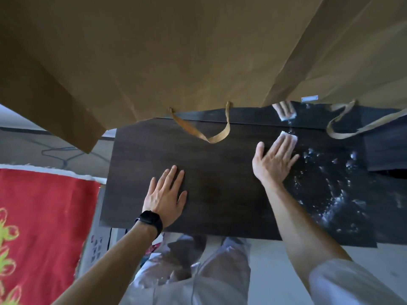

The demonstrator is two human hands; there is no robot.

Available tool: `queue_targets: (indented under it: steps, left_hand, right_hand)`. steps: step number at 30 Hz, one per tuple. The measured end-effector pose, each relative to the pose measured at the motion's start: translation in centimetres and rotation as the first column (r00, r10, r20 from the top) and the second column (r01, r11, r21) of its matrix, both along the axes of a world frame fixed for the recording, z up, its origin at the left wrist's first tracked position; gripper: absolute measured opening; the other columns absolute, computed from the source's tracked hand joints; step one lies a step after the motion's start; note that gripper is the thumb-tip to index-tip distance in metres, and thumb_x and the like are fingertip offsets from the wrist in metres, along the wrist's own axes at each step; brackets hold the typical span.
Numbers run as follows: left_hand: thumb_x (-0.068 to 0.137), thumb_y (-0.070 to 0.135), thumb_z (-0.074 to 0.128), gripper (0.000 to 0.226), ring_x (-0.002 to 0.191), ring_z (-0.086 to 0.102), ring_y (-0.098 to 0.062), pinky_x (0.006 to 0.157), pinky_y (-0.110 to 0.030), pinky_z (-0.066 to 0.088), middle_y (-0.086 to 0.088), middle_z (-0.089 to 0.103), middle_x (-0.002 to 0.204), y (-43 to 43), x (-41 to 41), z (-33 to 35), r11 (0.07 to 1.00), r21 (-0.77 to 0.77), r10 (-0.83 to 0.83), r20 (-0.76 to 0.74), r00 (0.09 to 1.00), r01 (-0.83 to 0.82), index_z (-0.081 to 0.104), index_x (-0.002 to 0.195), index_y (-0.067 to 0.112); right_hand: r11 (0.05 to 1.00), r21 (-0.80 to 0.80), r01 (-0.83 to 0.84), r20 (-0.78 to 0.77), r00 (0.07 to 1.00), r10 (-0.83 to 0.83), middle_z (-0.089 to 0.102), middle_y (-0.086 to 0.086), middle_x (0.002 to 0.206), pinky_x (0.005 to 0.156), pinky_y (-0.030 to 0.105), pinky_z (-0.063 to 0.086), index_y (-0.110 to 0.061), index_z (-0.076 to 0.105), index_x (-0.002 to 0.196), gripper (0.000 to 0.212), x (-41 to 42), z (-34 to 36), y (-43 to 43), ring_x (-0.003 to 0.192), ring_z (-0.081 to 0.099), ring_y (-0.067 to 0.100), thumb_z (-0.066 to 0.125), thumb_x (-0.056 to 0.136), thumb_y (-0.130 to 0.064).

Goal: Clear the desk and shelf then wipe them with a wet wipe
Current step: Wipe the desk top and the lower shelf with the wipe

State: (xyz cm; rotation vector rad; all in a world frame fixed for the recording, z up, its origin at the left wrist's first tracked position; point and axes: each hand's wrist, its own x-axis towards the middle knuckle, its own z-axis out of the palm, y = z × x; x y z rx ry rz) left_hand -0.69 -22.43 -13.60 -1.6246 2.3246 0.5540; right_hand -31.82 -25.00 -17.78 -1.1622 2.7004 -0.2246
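The dark wood desk top [215, 186] fills the middle of the head view. My left hand [166, 194] lies flat on it with straight, spread fingers, a black watch on the wrist. My right hand [275, 159] presses a white wet wipe [288, 137] onto the desk near its back edge, fingers straight over it. Wet streaks and droplets [334, 188] glisten on the desk to the right of that hand. A glossy back panel [312, 115] reflects the hand and wipe.
Large brown paper bags [176, 51] hang overhead and cover the upper half of the view; their handles [207, 130] dangle over the desk's back edge. A red cloth with a yellow pattern [41, 234] is at the left. A dark raised block [385, 148] sits at the right.
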Motion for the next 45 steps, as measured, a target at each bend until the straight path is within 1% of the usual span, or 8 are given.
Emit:
queue_targets:
  steps: [6, 13, 19, 27, 30, 33, 41, 45]
  left_hand:
    - [0.101, 0.05, 0.029, 0.067, 0.152, 0.002, -0.019, 0.122, -0.045, 0.008, 0.004, -0.002, 0.165, 0.1, -4.8, -0.1, 0.999, 0.051, -0.006, 0.005, 1.0, 0.006, 0.008, 0.157, 0.02]
    - [0.099, 0.051, 0.026, 0.069, 0.152, 0.004, -0.02, 0.121, -0.046, 0.011, 0.002, -0.002, 0.165, 1.2, -10.9, -0.4, 0.998, 0.057, 0.0, 0.003, 1.0, 0.0, 0.01, 0.157, 0.017]
    - [0.099, 0.055, 0.025, 0.076, 0.152, -0.004, -0.022, 0.122, -0.047, 0.007, -0.004, -0.008, 0.165, 2.5, -15.4, 0.1, 0.981, 0.088, 0.166, 0.099, 0.981, -0.175, 0.001, 0.157, 0.012]
    - [0.098, 0.058, 0.026, 0.08, 0.151, -0.004, -0.026, 0.121, -0.05, 0.01, -0.005, -0.007, 0.165, 3.1, -19.3, 0.0, 0.944, 0.082, 0.307, 0.13, 0.943, -0.319, 0.001, 0.156, 0.01]
    - [0.097, 0.06, 0.026, 0.082, 0.151, -0.004, -0.026, 0.12, -0.053, 0.01, -0.006, -0.008, 0.165, 3.1, -20.0, -0.2, 0.931, 0.078, 0.344, 0.146, 0.927, -0.358, 0.0, 0.156, 0.009]
    - [0.096, 0.061, 0.028, 0.083, 0.151, -0.005, -0.023, 0.119, -0.055, 0.011, -0.004, -0.009, 0.165, 3.5, -20.6, -0.4, 0.906, 0.079, 0.404, 0.134, 0.905, -0.416, 0.0, 0.156, 0.01]
    - [0.096, 0.062, 0.027, 0.083, 0.151, -0.008, -0.021, 0.12, -0.056, 0.007, -0.001, -0.013, 0.164, 3.7, -19.4, -0.5, 0.933, 0.088, 0.337, 0.123, 0.933, -0.348, -0.004, 0.156, 0.015]
    - [0.096, 0.061, 0.026, 0.08, 0.151, -0.006, -0.02, 0.12, -0.056, 0.007, 0.0, -0.011, 0.165, 3.5, -18.1, -0.3, 0.956, 0.085, 0.269, 0.118, 0.956, -0.28, -0.002, 0.156, 0.016]
  right_hand:
    - [0.738, 0.026, -0.674, 0.057, 0.738, 0.672, -0.001, -0.003, 0.167, 0.123, 0.055, 0.004, -0.02, 0.002, 0.159, 0.077, 3.7, -0.6, 0.4, 0.153, -0.009, 0.013, 0.022, 0.098, -0.063]
    - [0.996, -0.011, 0.091, 0.053, 0.994, -0.09, 0.01, 0.011, 0.166, 0.118, 0.063, 0.011, -0.006, 0.011, 0.157, 0.08, -9.3, -0.1, 0.5, 0.154, 0.003, 0.024, 0.016, 0.098, -0.06]
    - [0.718, -0.017, -0.696, 0.041, 0.717, 0.696, 0.001, 0.0, 0.167, 0.122, 0.056, 0.006, -0.017, 0.004, 0.159, 0.076, -3.3, -1.1, 0.9, 0.154, -0.004, 0.015, 0.023, 0.099, -0.06]
    - [0.993, 0.0, 0.12, -0.005, 0.993, -0.12, 0.017, 0.011, 0.165, 0.116, 0.065, 0.016, -0.002, 0.024, 0.154, 0.075, -16.3, -0.8, 3.6, 0.154, 0.006, 0.023, 0.023, 0.1, -0.053]
    - [0.978, -0.033, -0.205, 0.01, 0.979, 0.206, 0.009, 0.012, 0.166, 0.121, 0.061, 0.008, -0.005, 0.014, 0.157, 0.078, -11.7, -0.3, 3.4, 0.154, 0.0, 0.025, 0.024, 0.099, -0.057]
    - [0.734, 0.002, -0.679, 0.02, 0.734, 0.679, 0.0, 0.002, 0.167, 0.123, 0.055, 0.003, -0.014, 0.005, 0.159, 0.077, -9.8, -0.7, 4.8, 0.154, -0.007, 0.018, 0.024, 0.099, -0.058]
    - [0.986, -0.009, 0.166, 0.04, 0.985, -0.165, 0.009, 0.016, 0.165, 0.12, 0.056, 0.017, -0.003, 0.011, 0.156, 0.076, -21.8, -0.8, 3.4, 0.154, 0.006, 0.027, 0.019, 0.099, -0.051]
    - [0.999, 0.009, -0.053, 0.028, 0.998, 0.052, 0.004, 0.017, 0.165, 0.122, 0.057, 0.008, -0.003, 0.009, 0.156, 0.08, -13.2, -0.2, 5.7, 0.154, -0.002, 0.028, 0.019, 0.1, -0.058]
